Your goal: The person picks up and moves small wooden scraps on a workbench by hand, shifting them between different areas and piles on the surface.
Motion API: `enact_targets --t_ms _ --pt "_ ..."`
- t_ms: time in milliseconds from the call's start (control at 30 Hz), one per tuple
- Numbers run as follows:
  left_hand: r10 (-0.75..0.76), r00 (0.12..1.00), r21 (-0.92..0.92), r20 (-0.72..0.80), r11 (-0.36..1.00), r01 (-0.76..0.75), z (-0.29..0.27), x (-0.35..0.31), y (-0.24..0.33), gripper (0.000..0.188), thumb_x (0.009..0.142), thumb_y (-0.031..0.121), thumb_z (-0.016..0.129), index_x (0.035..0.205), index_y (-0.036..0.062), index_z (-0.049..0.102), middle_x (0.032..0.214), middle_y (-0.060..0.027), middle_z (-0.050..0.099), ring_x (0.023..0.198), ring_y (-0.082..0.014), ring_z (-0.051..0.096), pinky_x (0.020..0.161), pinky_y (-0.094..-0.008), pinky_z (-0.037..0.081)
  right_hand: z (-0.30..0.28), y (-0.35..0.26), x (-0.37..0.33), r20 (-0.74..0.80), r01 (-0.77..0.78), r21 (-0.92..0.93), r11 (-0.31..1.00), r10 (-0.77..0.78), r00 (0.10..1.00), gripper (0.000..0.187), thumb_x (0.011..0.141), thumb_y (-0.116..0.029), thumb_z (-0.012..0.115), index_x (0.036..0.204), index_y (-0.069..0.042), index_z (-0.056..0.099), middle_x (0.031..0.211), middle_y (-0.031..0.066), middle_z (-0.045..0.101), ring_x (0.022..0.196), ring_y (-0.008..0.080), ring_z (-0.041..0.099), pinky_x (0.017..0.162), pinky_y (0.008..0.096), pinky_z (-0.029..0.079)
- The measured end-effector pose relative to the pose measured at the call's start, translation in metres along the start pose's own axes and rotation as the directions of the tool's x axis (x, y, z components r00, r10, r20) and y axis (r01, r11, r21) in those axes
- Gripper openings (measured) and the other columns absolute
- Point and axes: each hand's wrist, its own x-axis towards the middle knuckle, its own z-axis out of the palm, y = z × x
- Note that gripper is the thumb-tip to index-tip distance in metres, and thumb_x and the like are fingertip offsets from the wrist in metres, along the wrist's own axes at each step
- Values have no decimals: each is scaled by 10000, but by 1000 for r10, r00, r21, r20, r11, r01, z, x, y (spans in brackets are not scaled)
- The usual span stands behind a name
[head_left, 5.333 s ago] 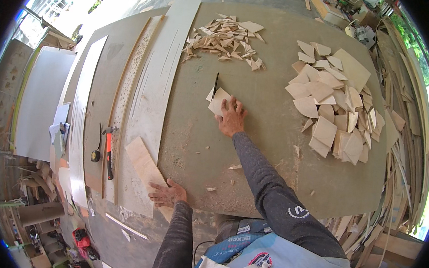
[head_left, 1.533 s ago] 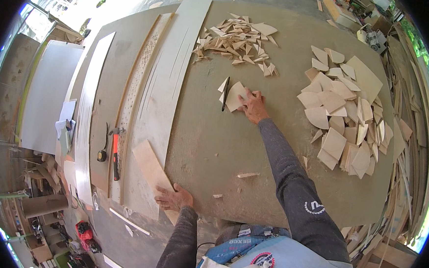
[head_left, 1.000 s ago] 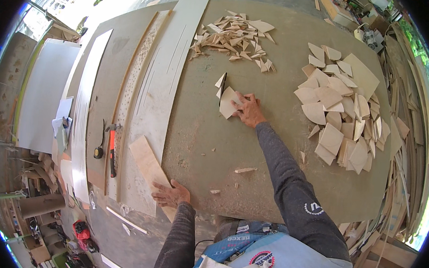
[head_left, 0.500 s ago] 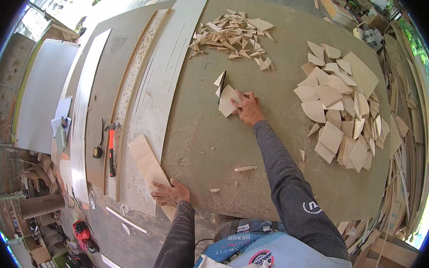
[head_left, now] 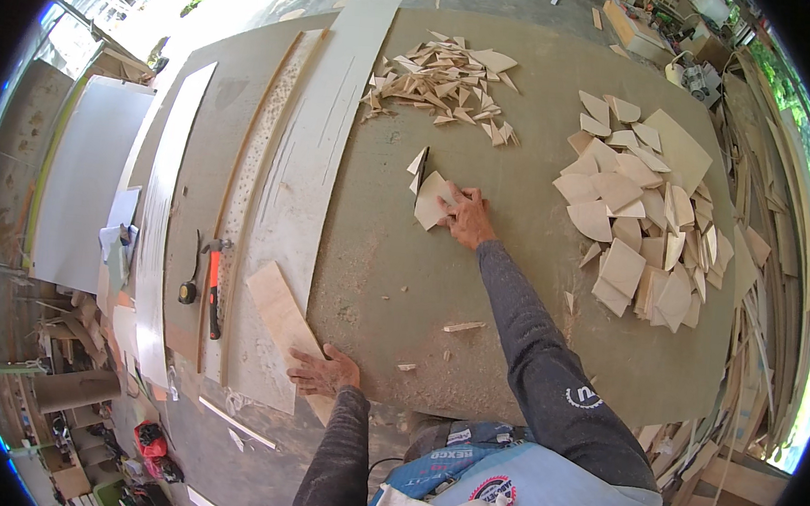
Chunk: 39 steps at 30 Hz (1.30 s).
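Wood piece (head_left: 430, 203) held beside the saw blade (head_left: 423, 168)

The piece lies just left of my right hand (head_left: 469, 221), whose half-curled fingers hold its edge. My left hand (head_left: 328, 374) spreads open, palm down on a plywood strip (head_left: 276, 304). Pointed offcuts (head_left: 445, 81) lie beyond my right hand, curved wood pieces (head_left: 620, 190) to its right.

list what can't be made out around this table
In the head view:
Wooden piece: right part hidden under the right grip.
Plank: partly covered by the left grip.
Heaped pieces: lower ones buried under upper.
Tape measure: markings too small.
Left sleeve: cut off by the lower edge.
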Motion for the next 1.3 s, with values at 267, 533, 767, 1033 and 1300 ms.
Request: enact_targets --t_ms 267,533,767,1033,1300 --pt "-15 1000 -11 17 1000 15 2 1 0 874 995 531 473 1648 168 19 1624 -368 88 1514 -525 124 1205 -656 78 4 3 -3 -22 32 7 999 -32 999 502 823 -372 786 1304 -246 718 1598 67 432 1282 300 391 1112 448 308" --pt "-8 1000 16 7 1000 8 2 0 -1 883 995 541 471 1648 173 3 1610 -385 104 1504 -528 151 1200 -659 92 2 0 -7 -58 12 41 999 -10 998 455 855 -320 750 1298 -219 723 1595 45 412 1279 288 373 1082 462 321" --pt "1 1000 23 -21 1000 0 5 1 -1 888 990 548 474 1647 167 14 1604 -382 132 1496 -531 173 1192 -670 115 -3 -3 -2 -8 -19 47 999 20 1000 488 828 -320 782 1305 -235 719 1599 39 416 1296 292 368 1085 474 316" --pt "-14 1000 30 1 999 14 1 0 1 889 991 531 485 1646 161 11 1603 -378 137 1497 -527 178 1190 -671 122 -2 -6 3 -28 -77 70 995 79 996 491 814 -310 796 1294 -231 726 1582 36 426 1279 293 381 1100 490 307" --pt "-12 1000 25 -12 1000 13 3 1 1 892 993 503 508 1646 161 7 1601 -374 140 1500 -517 176 1199 -658 110 -1 -2 6 -53 -53 45 998 55 997 475 829 -349 777 1289 -246 728 1583 37 411 1271 301 377 1090 520 318"
